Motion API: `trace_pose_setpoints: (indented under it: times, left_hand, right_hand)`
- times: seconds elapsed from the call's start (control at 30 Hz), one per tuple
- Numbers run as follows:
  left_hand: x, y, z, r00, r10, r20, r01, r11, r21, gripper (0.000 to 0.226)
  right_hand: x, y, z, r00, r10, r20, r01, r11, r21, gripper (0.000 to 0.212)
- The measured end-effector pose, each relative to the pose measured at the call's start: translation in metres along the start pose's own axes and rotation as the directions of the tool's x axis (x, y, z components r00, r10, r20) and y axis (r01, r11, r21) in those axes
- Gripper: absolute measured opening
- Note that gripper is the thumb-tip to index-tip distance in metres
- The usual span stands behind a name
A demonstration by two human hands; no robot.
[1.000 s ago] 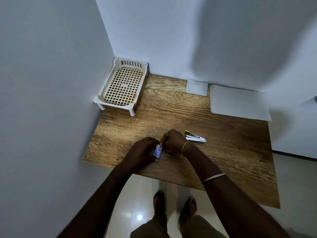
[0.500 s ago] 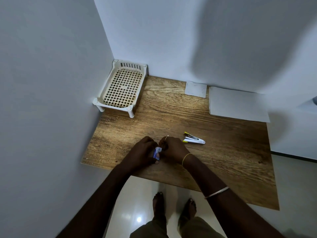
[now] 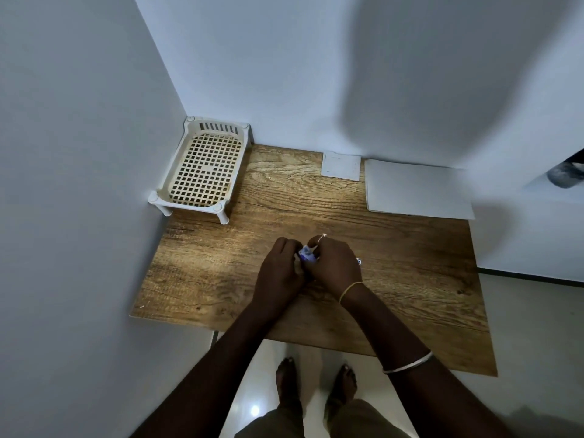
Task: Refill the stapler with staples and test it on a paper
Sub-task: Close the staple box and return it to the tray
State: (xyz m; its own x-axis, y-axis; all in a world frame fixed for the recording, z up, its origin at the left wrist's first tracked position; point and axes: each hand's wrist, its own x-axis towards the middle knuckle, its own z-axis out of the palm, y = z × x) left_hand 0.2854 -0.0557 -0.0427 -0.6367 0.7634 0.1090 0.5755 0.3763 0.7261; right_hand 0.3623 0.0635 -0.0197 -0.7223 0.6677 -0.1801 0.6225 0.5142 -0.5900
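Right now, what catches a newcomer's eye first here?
The left hand and right hand meet over the middle of the wooden table, holding a small blue-and-white box between them. A white lattice basket stands in the far left corner against the walls, and a white paper sheet lies at the far right edge.

Cream lattice tray, wood-grain table

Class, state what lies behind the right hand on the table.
Only a small white tip, probably the stapler, shows past the right hand; the rest is covered.
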Motion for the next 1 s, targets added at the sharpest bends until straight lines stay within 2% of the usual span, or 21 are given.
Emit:
trace_pose_setpoints:
  times: [0.1, 0.2, 0.27, 0.4, 0.5, 0.73, 1.0]
  left_hand:
    - [0.014, 0.012, 0.011, 0.997, 0.048, 0.066, -0.048, 0.999, 0.002, 0.043]
    - [0.026, 0.017, 0.018, 0.978, 0.096, 0.185, -0.11, 0.992, 0.069, 0.065]
    - [0.033, 0.02, 0.021, 0.957, 0.133, 0.258, -0.162, 0.982, 0.095, 0.069]
    - [0.045, 0.026, 0.029, 0.918, 0.19, 0.349, -0.241, 0.964, 0.11, 0.056]
    - [0.049, 0.025, 0.034, 0.917, 0.19, 0.35, -0.243, 0.963, 0.114, 0.05]
    - [0.058, 0.018, 0.039, 0.906, 0.205, 0.37, -0.265, 0.957, 0.119, 0.061]
    - [0.062, 0.019, 0.042, 0.876, 0.235, 0.422, -0.315, 0.94, 0.132, 0.042]
  right_hand:
    - [0.002, 0.013, -0.023, 0.999, -0.032, -0.029, 0.026, 0.983, -0.182, 0.03]
    - [0.003, 0.031, -0.036, 0.999, -0.041, 0.016, 0.044, 0.967, -0.25, 0.036]
    - [0.004, 0.04, -0.039, 0.998, -0.045, 0.041, 0.054, 0.96, -0.275, 0.033]
    - [0.008, 0.048, -0.038, 0.995, -0.049, 0.083, 0.072, 0.949, -0.308, 0.024]
    - [0.01, 0.052, -0.036, 0.994, -0.049, 0.094, 0.074, 0.954, -0.291, 0.025]
    - [0.013, 0.062, -0.038, 0.994, -0.044, 0.101, 0.067, 0.97, -0.232, 0.039]
    - [0.014, 0.068, -0.038, 0.992, -0.016, 0.126, 0.053, 0.954, -0.294, 0.017]
